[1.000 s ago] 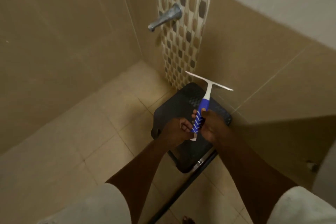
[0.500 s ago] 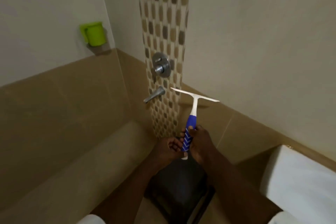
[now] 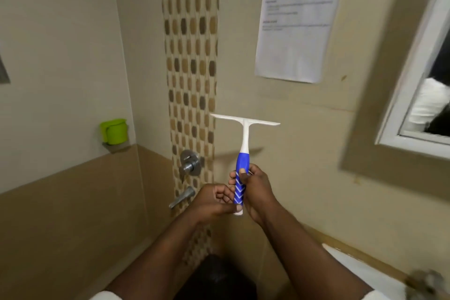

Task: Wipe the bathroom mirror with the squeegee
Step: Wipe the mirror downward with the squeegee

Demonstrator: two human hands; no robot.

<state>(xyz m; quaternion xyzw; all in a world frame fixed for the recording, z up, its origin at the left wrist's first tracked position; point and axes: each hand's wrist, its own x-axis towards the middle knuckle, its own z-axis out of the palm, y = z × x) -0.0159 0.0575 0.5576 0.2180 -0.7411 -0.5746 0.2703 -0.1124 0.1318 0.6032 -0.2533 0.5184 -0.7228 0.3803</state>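
Both your hands grip the squeegee upright before the beige wall: right hand wrapped around its blue handle, left hand pinching the base. Only the mirror corner shows at right; the posted notice blurs unreadable.

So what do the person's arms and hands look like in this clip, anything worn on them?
Both forearms are bare down to the wrists. The left hand and right hand wear no gloves, and no rings, watch or bands show. At the bottom edge, a white short sleeve ends each upper arm. No markings can be seen on the fabric.
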